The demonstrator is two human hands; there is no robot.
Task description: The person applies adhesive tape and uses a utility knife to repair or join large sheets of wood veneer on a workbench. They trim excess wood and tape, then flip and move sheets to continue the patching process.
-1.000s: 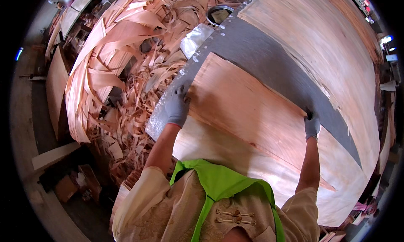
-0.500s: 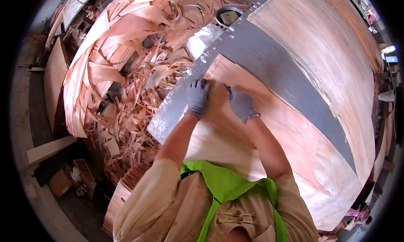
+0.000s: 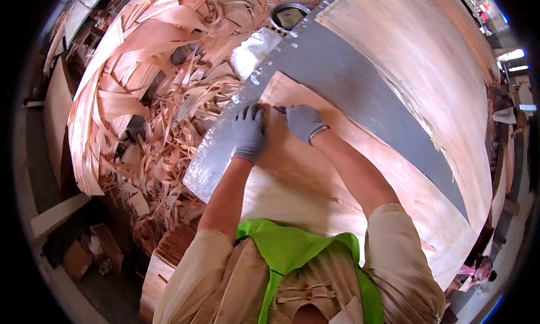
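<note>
Veneer sheet point(image 3: 315, 172) under left hand point(image 3: 248, 133) fingers flat; right hand point(image 3: 304, 122) seemingly pinching its corner

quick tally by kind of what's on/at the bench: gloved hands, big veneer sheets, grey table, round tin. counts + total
Gloved hands: 2, left hand and right hand, both on the near veneer sheet
Large veneer sheets: 2, near one plus far veneer sheet
Grey metal table: 1
Round tin: 1
Total: 6
</note>
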